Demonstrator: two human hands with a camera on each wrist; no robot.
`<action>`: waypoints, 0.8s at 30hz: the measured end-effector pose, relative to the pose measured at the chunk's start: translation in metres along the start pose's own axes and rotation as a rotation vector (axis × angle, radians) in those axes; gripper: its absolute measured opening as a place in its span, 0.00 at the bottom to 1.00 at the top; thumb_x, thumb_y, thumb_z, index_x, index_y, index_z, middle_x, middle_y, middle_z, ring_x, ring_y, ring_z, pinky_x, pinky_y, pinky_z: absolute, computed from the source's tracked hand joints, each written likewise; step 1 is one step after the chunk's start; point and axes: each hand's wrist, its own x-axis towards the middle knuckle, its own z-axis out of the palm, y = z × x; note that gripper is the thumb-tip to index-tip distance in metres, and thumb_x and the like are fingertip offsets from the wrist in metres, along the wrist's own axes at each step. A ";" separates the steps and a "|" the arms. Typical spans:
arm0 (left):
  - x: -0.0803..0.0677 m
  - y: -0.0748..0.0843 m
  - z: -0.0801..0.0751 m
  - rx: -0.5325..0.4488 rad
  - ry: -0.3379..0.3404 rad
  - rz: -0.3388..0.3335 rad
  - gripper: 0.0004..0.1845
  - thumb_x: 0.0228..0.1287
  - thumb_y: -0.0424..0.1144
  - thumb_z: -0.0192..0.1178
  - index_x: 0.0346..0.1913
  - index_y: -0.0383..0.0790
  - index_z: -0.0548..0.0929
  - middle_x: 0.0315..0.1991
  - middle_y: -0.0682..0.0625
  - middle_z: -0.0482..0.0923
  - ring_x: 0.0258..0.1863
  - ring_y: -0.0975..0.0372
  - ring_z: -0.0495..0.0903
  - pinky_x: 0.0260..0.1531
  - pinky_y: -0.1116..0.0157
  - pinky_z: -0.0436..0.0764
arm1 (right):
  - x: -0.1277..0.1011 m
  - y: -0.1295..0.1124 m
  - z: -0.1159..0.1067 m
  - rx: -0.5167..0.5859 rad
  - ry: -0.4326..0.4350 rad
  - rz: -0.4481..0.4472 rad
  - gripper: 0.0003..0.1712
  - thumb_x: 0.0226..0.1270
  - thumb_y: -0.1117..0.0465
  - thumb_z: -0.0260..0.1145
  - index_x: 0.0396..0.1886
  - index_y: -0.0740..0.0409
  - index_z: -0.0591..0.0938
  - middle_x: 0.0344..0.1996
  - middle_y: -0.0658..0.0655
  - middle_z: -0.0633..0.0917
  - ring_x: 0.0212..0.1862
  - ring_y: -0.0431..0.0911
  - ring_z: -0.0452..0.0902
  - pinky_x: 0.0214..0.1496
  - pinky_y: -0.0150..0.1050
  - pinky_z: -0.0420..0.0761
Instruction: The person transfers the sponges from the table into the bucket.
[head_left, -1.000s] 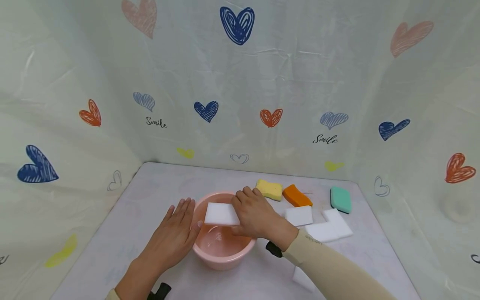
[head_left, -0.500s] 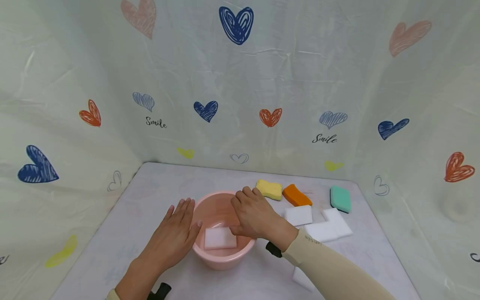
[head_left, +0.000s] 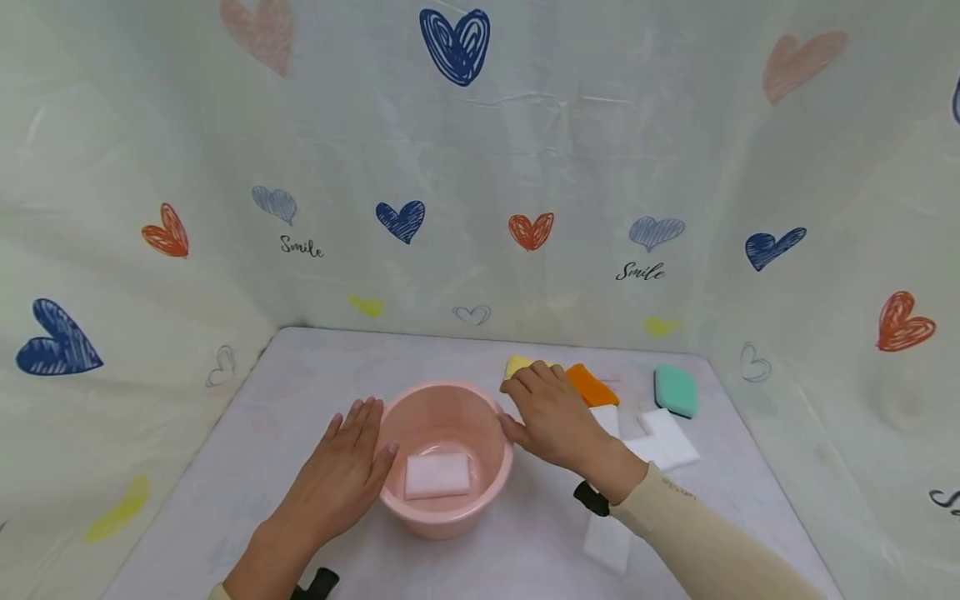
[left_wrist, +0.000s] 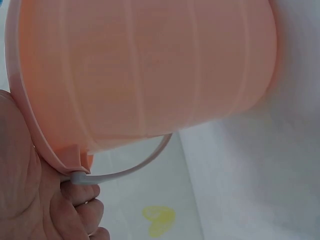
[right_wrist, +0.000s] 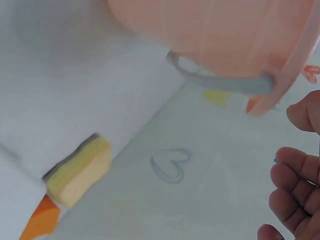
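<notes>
A pink bucket [head_left: 442,527] stands on the table, with one white sponge block [head_left: 437,476] lying flat on its bottom. My left hand [head_left: 341,471] rests on the bucket's left rim, fingers straight; in the left wrist view its palm is against the rim beside the grey handle [left_wrist: 122,172]. Just right of the rim, my right hand [head_left: 558,417] hovers with loosely bent fingers and nothing in them. It partly covers a yellow sponge [head_left: 517,365] in the head view. The right wrist view shows that sponge's dark backing and the thumb [right_wrist: 305,112] apart from the bucket.
Right of the bucket lie an orange sponge [head_left: 592,387], a green sponge [head_left: 676,391] with a dark underside, and several white sponge blocks [head_left: 670,437], one nearer the front [head_left: 609,542]. Heart-printed sheeting [head_left: 465,150] encloses the table's back and sides.
My right hand has let go of the white sponge block, which dropped to the bucket's bottom, and has moved right, off the bucket. My left hand has stayed on the rim.
</notes>
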 end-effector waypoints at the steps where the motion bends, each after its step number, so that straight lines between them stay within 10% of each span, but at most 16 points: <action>1: 0.000 0.000 0.000 -0.002 -0.004 -0.004 0.38 0.85 0.53 0.48 0.81 0.26 0.59 0.82 0.33 0.59 0.83 0.42 0.57 0.81 0.40 0.56 | -0.006 0.007 -0.002 -0.010 0.022 0.001 0.18 0.70 0.50 0.73 0.51 0.56 0.85 0.46 0.53 0.84 0.48 0.49 0.73 0.46 0.42 0.71; 8: -0.001 0.001 0.000 -0.002 -0.002 0.000 0.38 0.86 0.54 0.45 0.81 0.26 0.58 0.81 0.33 0.59 0.82 0.41 0.57 0.81 0.39 0.56 | -0.053 0.057 -0.009 -0.144 0.073 -0.015 0.21 0.60 0.54 0.78 0.48 0.58 0.84 0.42 0.54 0.84 0.45 0.52 0.75 0.46 0.46 0.73; 24: -0.001 0.001 -0.002 -0.016 -0.010 0.000 0.38 0.86 0.54 0.44 0.81 0.25 0.58 0.81 0.32 0.60 0.82 0.40 0.57 0.81 0.39 0.56 | -0.134 0.094 0.000 -0.299 -0.250 -0.196 0.33 0.56 0.50 0.83 0.58 0.57 0.82 0.53 0.55 0.86 0.56 0.52 0.81 0.57 0.51 0.81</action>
